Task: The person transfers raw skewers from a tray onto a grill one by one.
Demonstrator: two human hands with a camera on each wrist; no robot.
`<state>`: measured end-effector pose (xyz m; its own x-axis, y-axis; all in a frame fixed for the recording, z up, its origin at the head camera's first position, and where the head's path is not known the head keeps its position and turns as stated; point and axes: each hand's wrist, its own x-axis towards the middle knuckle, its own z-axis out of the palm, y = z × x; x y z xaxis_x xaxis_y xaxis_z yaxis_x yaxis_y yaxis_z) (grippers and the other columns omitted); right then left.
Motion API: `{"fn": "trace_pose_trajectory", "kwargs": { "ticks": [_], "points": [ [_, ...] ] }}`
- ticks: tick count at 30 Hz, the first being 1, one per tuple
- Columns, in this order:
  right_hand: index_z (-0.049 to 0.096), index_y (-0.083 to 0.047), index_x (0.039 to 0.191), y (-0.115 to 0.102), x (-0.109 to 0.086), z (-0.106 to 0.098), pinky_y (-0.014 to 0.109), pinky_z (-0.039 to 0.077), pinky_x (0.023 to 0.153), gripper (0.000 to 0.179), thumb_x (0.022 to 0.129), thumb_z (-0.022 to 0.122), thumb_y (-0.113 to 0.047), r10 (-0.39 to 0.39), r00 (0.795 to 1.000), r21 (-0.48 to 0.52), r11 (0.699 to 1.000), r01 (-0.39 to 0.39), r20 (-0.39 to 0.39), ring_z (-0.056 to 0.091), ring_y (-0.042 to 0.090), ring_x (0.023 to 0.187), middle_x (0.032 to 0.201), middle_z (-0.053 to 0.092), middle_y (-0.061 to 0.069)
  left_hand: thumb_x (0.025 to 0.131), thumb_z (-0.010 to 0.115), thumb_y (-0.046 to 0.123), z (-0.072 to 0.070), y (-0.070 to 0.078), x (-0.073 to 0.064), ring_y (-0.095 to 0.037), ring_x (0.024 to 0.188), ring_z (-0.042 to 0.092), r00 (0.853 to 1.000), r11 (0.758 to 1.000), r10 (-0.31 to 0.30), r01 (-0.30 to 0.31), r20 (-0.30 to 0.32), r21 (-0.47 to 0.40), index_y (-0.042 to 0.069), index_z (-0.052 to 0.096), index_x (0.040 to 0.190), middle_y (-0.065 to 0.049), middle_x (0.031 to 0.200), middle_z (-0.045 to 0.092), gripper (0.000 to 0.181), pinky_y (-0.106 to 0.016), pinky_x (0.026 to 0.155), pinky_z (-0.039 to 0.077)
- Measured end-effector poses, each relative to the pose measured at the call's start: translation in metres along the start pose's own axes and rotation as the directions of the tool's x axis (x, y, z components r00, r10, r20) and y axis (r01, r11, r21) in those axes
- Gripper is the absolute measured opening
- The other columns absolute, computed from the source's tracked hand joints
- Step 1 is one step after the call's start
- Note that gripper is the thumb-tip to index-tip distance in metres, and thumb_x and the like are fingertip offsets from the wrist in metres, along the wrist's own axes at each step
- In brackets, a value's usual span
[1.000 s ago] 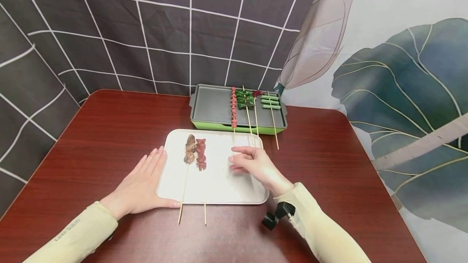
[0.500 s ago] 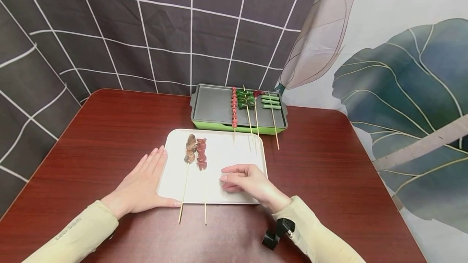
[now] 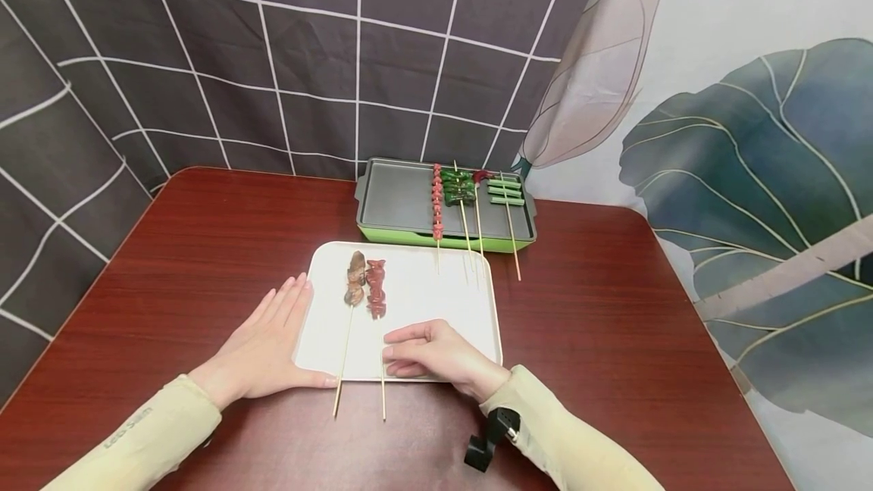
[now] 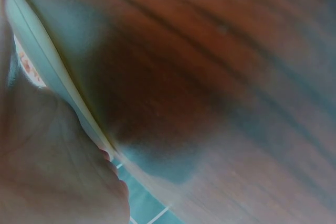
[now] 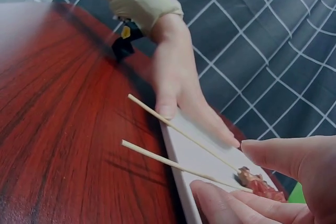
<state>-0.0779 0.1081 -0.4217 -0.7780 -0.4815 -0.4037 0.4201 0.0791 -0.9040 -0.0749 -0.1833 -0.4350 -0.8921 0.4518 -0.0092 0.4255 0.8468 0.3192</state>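
Observation:
On the white tray lie two skewers: one with brown, mushroom-like pieces and one with dark red meat. Their bare sticks stick out past the tray's near edge. My left hand rests at the tray's left edge with fingers straight and thumb by the near corner. Beside the red meat skewer's stick is my right hand. In the right wrist view its thumb and fingers stand apart around that stick, without pinching it. The left wrist view shows mostly blurred table and palm.
Behind the tray stands a green grill with a grey plate. It carries a red-piece skewer, a green pepper skewer, a dark red one and a green-stick skewer. A gridded dark cloth hangs behind the table.
My right hand has moved left and toward me, from near the red-piece skewer's stick to the red meat skewer's stick. My left hand has stayed in place.

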Motion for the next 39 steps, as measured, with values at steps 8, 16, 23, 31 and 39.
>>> {"fn": "trace_pose_trajectory", "kwargs": {
  "ticks": [8, 16, 23, 31, 39],
  "points": [
    [0.061, 0.014, 0.127, 0.0, 0.0, 0.006, 0.033, 0.06, 0.082, 0.039, 0.092, 0.071, -0.001, 0.009, 1.0, -0.022, 1.0, -0.009, -0.003, 0.073, 0.018, 0.083, 0.1, 0.074, 0.02, 0.07, 0.052, 0.095, -0.002, 0.0, 0.001, -0.044, 0.15, 0.015, 1.0, 1.0, 0.001, -0.001, 0.007, 0.004, -0.014, 0.02, 0.155, -0.03, 0.163, 0.014, 0.142, -0.055, 0.12, 0.016],
    [0.06, 0.012, 0.128, -0.001, -0.001, 0.006, 0.032, 0.06, 0.08, 0.041, 0.09, 0.072, 0.001, -0.004, 1.0, -0.043, 0.999, 0.004, -0.01, 0.072, 0.015, 0.081, 0.097, 0.075, 0.016, 0.07, 0.052, 0.095, -0.002, 0.0, 0.001, -0.043, 0.151, 0.014, 1.0, 1.0, -0.005, 0.005, 0.017, -0.003, -0.013, 0.019, 0.156, -0.03, 0.164, 0.013, 0.142, -0.055, 0.12, 0.015],
    [0.057, 0.013, 0.131, 0.0, -0.005, 0.005, 0.03, 0.06, 0.078, 0.044, 0.09, 0.07, 0.004, -0.001, 1.0, 0.013, 1.0, 0.001, 0.008, 0.07, 0.014, 0.079, 0.092, 0.073, 0.011, 0.069, 0.053, 0.095, -0.001, 0.001, 0.0, -0.044, 0.15, 0.015, 1.0, 1.0, -0.005, 0.005, 0.013, 0.0, -0.014, 0.019, 0.155, -0.03, 0.163, 0.015, 0.142, -0.055, 0.12, 0.015],
    [0.051, 0.012, 0.138, 0.002, -0.009, 0.002, 0.029, 0.061, 0.071, 0.051, 0.09, 0.068, 0.007, 0.008, 0.999, 0.074, 0.997, -0.011, 0.039, 0.071, 0.017, 0.075, 0.091, 0.071, 0.01, 0.07, 0.052, 0.095, -0.001, 0.0, -0.001, -0.044, 0.15, 0.015, 1.0, 1.0, -0.004, 0.004, 0.009, 0.005, -0.014, 0.02, 0.155, -0.03, 0.163, 0.015, 0.142, -0.055, 0.12, 0.015],
    [0.049, 0.012, 0.139, 0.001, -0.016, 0.002, 0.029, 0.061, 0.072, 0.051, 0.091, 0.066, 0.006, 0.006, 0.998, 0.095, 0.995, -0.012, 0.062, 0.071, 0.018, 0.078, 0.093, 0.071, 0.01, 0.07, 0.054, 0.094, -0.001, 0.001, -0.001, -0.044, 0.15, 0.016, 1.0, 1.0, 0.004, -0.004, 0.0, 0.005, -0.014, 0.02, 0.155, -0.031, 0.163, 0.015, 0.141, -0.054, 0.12, 0.016]
  ]
}}
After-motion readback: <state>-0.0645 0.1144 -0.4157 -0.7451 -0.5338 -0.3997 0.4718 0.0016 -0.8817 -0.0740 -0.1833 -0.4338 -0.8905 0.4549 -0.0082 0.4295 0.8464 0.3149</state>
